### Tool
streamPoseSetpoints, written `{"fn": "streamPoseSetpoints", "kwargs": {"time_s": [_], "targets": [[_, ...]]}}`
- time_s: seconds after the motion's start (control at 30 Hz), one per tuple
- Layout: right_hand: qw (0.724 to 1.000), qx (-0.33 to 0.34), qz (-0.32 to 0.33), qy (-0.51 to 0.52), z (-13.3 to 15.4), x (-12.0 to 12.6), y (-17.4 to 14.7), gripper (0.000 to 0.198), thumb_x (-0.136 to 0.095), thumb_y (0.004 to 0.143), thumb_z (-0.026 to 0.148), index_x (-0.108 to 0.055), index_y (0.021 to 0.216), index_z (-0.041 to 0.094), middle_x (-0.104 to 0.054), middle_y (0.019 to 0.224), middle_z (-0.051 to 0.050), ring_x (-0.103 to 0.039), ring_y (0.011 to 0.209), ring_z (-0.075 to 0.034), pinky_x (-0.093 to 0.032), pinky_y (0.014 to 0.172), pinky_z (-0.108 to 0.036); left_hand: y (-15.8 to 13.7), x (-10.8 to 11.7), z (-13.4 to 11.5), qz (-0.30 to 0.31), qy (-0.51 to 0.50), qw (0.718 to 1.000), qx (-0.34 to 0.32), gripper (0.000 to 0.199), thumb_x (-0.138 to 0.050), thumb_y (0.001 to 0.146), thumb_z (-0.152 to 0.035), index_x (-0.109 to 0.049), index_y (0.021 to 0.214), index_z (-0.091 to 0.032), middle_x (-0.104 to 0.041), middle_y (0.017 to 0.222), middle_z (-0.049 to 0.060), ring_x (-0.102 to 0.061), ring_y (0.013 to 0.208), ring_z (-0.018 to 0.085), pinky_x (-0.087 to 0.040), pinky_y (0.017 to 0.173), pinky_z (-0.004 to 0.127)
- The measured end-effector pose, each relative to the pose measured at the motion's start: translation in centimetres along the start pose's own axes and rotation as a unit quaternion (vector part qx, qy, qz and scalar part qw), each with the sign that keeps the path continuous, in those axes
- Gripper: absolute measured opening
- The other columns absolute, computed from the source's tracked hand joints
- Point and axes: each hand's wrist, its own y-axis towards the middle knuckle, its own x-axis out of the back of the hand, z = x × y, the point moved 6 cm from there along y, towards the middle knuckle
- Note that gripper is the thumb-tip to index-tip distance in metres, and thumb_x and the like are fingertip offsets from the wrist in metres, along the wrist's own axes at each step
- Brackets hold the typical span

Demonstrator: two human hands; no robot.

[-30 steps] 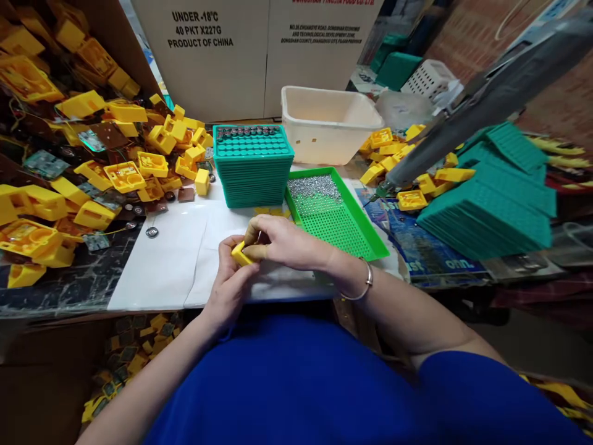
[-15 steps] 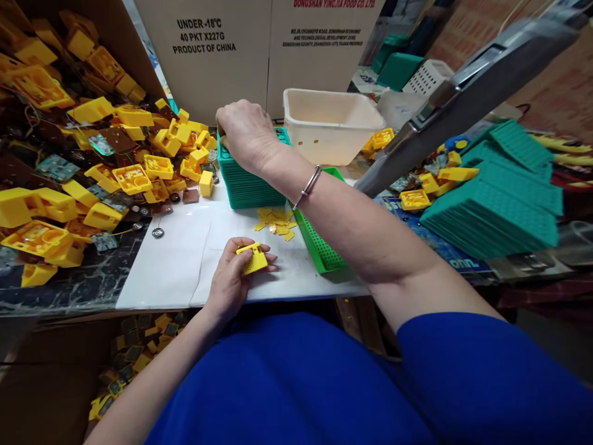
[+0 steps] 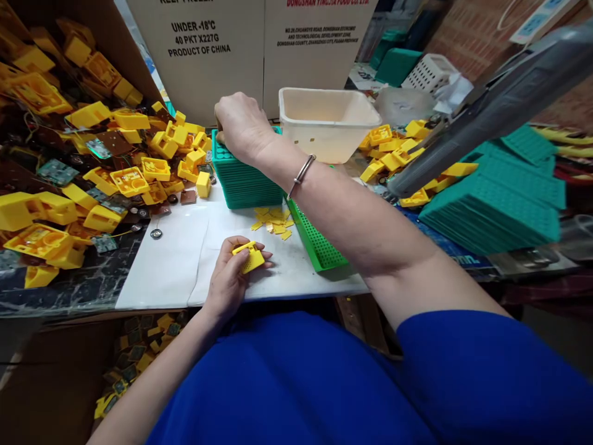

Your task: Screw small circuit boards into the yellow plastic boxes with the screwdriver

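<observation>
My left hand (image 3: 230,275) grips a small yellow plastic casing (image 3: 251,258) between thumb and fingers, low above the white work sheet (image 3: 178,259). Speaker-like holes dot the casing's face. Over the top of a stack of teal plastic trays (image 3: 252,185) rests my right hand (image 3: 243,123), back upward and fingers curled at the far left edge. Its fingertips are hidden, so whatever they pinch does not show. Just in front of the stack lies a scatter of small flat yellow pieces (image 3: 273,221). A bright green perforated basket (image 3: 319,244) sits partly under my right forearm.
A heap of yellow casings (image 3: 132,179) with circuit boards and wires fills the left. Behind stand a cream plastic bin (image 3: 328,114) and a large carton (image 3: 222,80). At right, a grey bar (image 3: 486,111) slants over more yellow parts and another teal tray stack (image 3: 495,204).
The grey bar at right has swung rightward, uncovering more yellow parts. Both hands keep nearly the same place and grip, while the view shifts slightly.
</observation>
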Motion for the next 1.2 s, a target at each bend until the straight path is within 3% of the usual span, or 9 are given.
{"fn": "streamPoseSetpoints", "kwargs": {"time_s": [0.13,0.27,0.43,0.53,0.73,0.9,1.0,1.13,1.2], "targets": [[0.997,0.001,-0.027,-0.07,0.9,0.7,-1.1,0.022,-0.049,0.086,0.005,-0.067,0.093,0.014,-0.069,0.103,-0.015,-0.065,0.099,-0.024,-0.045,0.08,-0.033,0.0,0.2,-0.1,-0.007,-0.004,1.0,-0.004,0.024,-0.067,0.075,-0.024,-0.052,0.093,-0.021,-0.071,0.09,0.002,-0.072,0.083,0.021,-0.059,0.076,0.038],[0.997,0.072,-0.004,0.035,2.1,0.4,-6.2,0.02,-0.047,0.096,0.025,-0.065,0.099,0.016,-0.069,0.099,-0.008,-0.061,0.091,-0.017,-0.042,0.077,-0.029,0.0,0.5,-0.3,-0.026,-0.021,0.999,-0.021,0.035,-0.07,0.067,-0.016,-0.051,0.097,-0.022,-0.069,0.095,0.001,-0.071,0.091,0.021,-0.056,0.086,0.04],[0.965,0.063,0.148,0.206,0.8,-4.3,-14.2,0.018,-0.052,0.094,0.025,-0.065,0.09,0.013,-0.07,0.09,-0.004,-0.059,0.078,-0.012,-0.039,0.07,-0.024,-0.3,0.4,-0.9,-0.041,-0.033,0.996,-0.069,0.04,-0.066,0.066,-0.011,-0.051,0.1,-0.023,-0.065,0.099,-0.001,-0.064,0.093,0.015,-0.052,0.086,0.031],[0.962,0.038,0.162,0.216,-0.2,-6.5,-16.5,0.02,-0.051,0.095,0.028,-0.066,0.094,0.014,-0.07,0.092,-0.006,-0.06,0.081,-0.014,-0.039,0.073,-0.026,-0.5,0.3,-0.9,-0.046,-0.006,0.996,-0.071,0.042,-0.066,0.068,-0.011,-0.05,0.104,-0.024,-0.061,0.095,-0.002,-0.059,0.083,0.012,-0.048,0.075,0.023],[0.974,0.035,0.131,0.18,-0.3,-7.5,-17.3,0.016,-0.051,0.095,0.026,-0.061,0.092,0.014,-0.067,0.094,-0.008,-0.058,0.086,-0.017,-0.04,0.078,-0.03,-0.9,1.0,-0.3,-0.027,0.075,0.993,-0.091,0.041,-0.066,0.075,-0.016,-0.048,0.11,-0.026,-0.057,0.097,-0.001,-0.055,0.083,0.014,-0.045,0.073,0.024],[0.937,-0.057,0.142,0.314,-2.1,-7.8,-16.7,0.03,-0.075,0.076,0.031,-0.051,0.088,0.018,-0.056,0.069,0.005,-0.052,0.063,-0.011,-0.038,0.061,-0.024,-0.8,1.0,-0.4,0.005,0.104,0.99,-0.099,0.035,-0.066,0.077,-0.015,-0.056,0.109,-0.024,-0.064,0.111,0.001,-0.059,0.1,0.016,-0.045,0.09,0.027],[0.914,-0.054,0.202,0.347,-2.9,-7.6,-15.5,0.021,-0.069,0.082,0.031,-0.052,0.082,0.018,-0.056,0.065,0.005,-0.052,0.057,-0.009,-0.039,0.058,-0.023,-0.8,1.0,-1.0,0.01,0.054,0.998,-0.04,0.025,-0.068,0.079,-0.024,-0.059,0.103,-0.022,-0.069,0.107,0.004,-0.065,0.098,0.02,-0.051,0.088,0.034],[0.981,0.05,0.146,0.115,-3.2,-5.9,-13.0,0.01,-0.057,0.089,0.02,-0.066,0.086,0.016,-0.067,0.091,-0.005,-0.058,0.079,-0.014,-0.037,0.066,-0.027,-1.2,2.1,-1.9,-0.019,0.033,0.999,0.013,0.024,-0.07,0.078,-0.028,-0.059,0.097,-0.019,-0.074,0.093,0.007,-0.072,0.086,0.025,-0.057,0.073,0.04],[0.978,0.111,0.173,-0.049,-2.7,-6.6,-12.6,0.016,-0.053,0.089,0.015,-0.069,0.087,0.016,-0.068,0.1,-0.01,-0.058,0.087,-0.019,-0.033,0.063,-0.03,-1.4,2.5,-2.2,-0.022,0.039,0.999,0.023,0.025,-0.071,0.076,-0.027,-0.059,0.096,-0.017,-0.075,0.088,0.009,-0.073,0.08,0.026,-0.058,0.067,0.037]]}}
